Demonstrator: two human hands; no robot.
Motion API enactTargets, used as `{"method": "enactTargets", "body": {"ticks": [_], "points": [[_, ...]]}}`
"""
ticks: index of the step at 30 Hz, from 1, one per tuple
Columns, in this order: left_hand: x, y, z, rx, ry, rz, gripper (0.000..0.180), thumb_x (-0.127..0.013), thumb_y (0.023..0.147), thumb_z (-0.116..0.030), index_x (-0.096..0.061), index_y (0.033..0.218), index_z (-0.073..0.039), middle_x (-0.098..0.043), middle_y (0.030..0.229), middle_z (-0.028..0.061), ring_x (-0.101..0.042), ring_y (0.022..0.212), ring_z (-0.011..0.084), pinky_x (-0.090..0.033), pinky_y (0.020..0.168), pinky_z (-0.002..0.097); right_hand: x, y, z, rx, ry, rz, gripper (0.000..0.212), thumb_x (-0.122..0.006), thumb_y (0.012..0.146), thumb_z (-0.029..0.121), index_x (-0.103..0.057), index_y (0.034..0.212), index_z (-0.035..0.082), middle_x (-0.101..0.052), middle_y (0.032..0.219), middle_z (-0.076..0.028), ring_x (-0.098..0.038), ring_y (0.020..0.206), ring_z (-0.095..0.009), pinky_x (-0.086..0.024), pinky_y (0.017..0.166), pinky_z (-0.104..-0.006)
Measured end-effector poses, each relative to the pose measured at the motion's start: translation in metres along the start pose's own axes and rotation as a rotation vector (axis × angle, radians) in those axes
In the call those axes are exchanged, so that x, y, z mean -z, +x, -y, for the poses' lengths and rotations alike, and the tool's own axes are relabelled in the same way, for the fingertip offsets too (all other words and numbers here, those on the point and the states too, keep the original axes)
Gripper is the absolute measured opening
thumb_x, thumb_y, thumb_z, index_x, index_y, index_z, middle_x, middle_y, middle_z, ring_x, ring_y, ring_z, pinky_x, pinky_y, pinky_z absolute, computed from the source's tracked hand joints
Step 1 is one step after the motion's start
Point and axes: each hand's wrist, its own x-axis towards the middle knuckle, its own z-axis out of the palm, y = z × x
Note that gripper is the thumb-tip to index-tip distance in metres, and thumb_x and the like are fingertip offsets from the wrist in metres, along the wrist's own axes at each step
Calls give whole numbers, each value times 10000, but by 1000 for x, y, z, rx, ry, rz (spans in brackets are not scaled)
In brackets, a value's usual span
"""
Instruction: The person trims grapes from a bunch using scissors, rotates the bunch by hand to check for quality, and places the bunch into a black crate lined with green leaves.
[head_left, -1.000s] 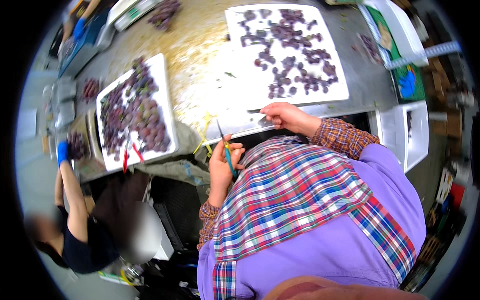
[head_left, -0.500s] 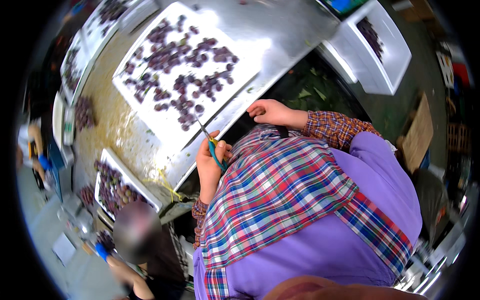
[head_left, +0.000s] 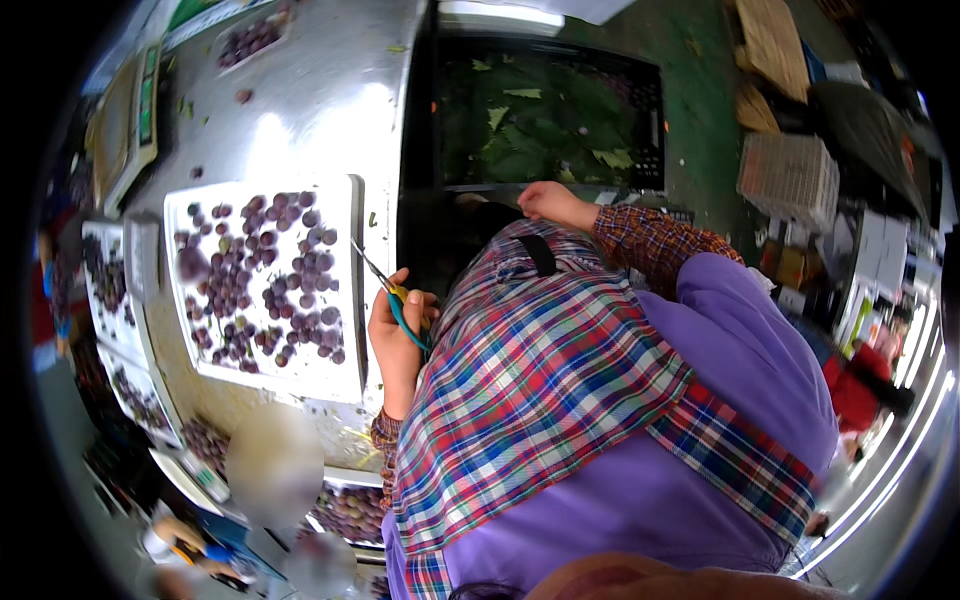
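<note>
- Left hand (head_left: 400, 325), center frame, wraps around scissors (head_left: 384, 282);
- right hand (head_left: 556, 206), upper center, curls its fingers; whether they pinch anything, one cannot tell;
- worker turns right; grapes (head_left: 235, 285) on the white tray (head_left: 353, 375) now lie left, the leaf-filled crate (head_left: 652, 110) nearer the right hand

Head view: left of two side-by-side fisheyes on wearer's head; upright, facing down.
Checked apron (head_left: 540, 370): close below lens, filling lower centre.
Left hand (head_left: 398, 335), right hand (head_left: 550, 203): farther off, near mid-frame.
Metal table (head_left: 325, 75): left side, seen from above.
Black crate (head_left: 655, 150): top centre, looked down into.
Rim: straight edges bowed.
</note>
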Motion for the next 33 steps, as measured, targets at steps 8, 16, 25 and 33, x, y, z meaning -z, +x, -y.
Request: {"method": "enactTargets", "body": {"ticks": [8, 16, 25, 33], "points": [[6, 31, 15, 34, 109, 209, 368, -624, 919, -152, -529, 1238, 6, -636, 802, 69, -575, 633, 96, -479, 608, 215, 8, -58, -105, -74, -12, -246, 222, -651, 824, 114, -625, 1011, -2, -648, 817, -47, -608, 705, -129, -503, 651, -258], [-22, 44, 15, 54, 184, 206, 371, -636, 916, -179, -534, 1229, -7, -635, 799, 78, -586, 620, 113, -490, 588, 229, 62, -28, -117, 10, -59, -460, 242, -651, 785, 121, -638, 999, 10, -662, 834, -71, -644, 804, -178, -511, 727, -298], [-105, 59, 6, 277, 327, 85, 358, -624, 926, -187, -535, 1229, -20, -635, 818, 59, -559, 634, 87, -455, 602, 217, 185, 119, -78, 14, -352, -660, 440, -661, 771, 197, -587, 1166, 18, -589, 1163, -185, -514, 1152, -334, -434, 967, -400], [-175, 92, 10, 435, 329, 11, 384, -632, 920, -196, -522, 1246, -26, -639, 842, 76, -549, 668, 88, -458, 629, 231, 244, 207, -51, -29, -696, -711, 647, -588, 784, 96, -373, 1395, 90, -330, 1433, -172, -341, 1301, -366, -335, 1023, -541]]}}
